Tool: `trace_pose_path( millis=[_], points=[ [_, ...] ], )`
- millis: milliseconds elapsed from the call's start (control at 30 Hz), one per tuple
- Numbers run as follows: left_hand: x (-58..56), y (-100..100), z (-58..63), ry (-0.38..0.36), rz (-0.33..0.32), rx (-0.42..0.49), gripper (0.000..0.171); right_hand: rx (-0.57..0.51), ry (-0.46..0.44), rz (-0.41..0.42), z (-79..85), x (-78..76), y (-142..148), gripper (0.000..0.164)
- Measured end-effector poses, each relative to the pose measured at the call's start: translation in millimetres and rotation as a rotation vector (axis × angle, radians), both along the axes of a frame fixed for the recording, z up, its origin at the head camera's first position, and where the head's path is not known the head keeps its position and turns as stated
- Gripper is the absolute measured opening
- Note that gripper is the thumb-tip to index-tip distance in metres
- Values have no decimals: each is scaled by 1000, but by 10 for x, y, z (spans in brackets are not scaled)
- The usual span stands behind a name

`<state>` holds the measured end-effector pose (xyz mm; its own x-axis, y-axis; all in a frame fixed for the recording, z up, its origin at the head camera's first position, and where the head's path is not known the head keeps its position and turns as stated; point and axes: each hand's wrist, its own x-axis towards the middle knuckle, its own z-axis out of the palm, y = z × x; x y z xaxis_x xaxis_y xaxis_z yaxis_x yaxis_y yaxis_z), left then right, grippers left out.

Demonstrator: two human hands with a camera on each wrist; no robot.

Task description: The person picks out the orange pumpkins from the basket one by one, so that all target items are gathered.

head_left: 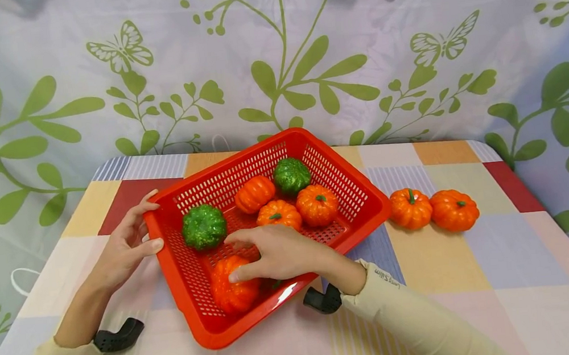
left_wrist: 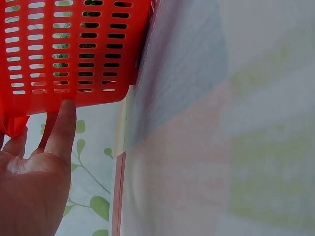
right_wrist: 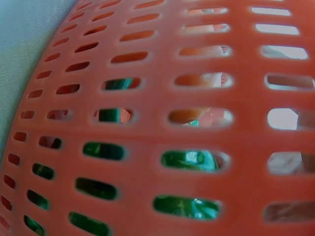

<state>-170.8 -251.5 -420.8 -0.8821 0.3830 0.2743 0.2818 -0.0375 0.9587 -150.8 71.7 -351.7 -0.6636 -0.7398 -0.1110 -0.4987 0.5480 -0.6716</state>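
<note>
A red slotted plastic basket (head_left: 176,279) stands askew on the table. My left hand (head_left: 123,244) holds its left corner, thumb against the outer side wall and fingers round by the rim. Over the near part of the basket reaches my right hand (head_left: 281,255), thumb and forefinger spread apart. Its thumb overlaps a glossy orange pumpkin (head_left: 231,297) in the near left corner; its other fingers are hidden. Also inside are a green pumpkin (head_left: 204,226), a second green pumpkin (head_left: 292,175) and several orange pumpkins (head_left: 317,204). Through the slots, the right wrist view shows green shapes (right_wrist: 189,160).
Two orange pumpkins, one upright (head_left: 410,209) and one tilted (head_left: 454,210), lie side by side right of the basket. A patchwork-checked cloth (head_left: 548,300) covers the table. Behind hangs a leaf-and-butterfly patterned curtain (head_left: 174,51).
</note>
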Motion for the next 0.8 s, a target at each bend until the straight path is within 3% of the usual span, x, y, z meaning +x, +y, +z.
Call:
trace_pose_path(
  millis=[267,533,800],
  points=[
    [-5,-6,2,9,-3,-4,58,58,11,-8,-10,3,-12,57],
    [-7,-9,-2,9,-12,9,58,144,84,19,-2,20,-27,52],
    [-4,-5,3,-6,-2,-4,58,95,106,13,-11,30,-6,49]
  ],
)
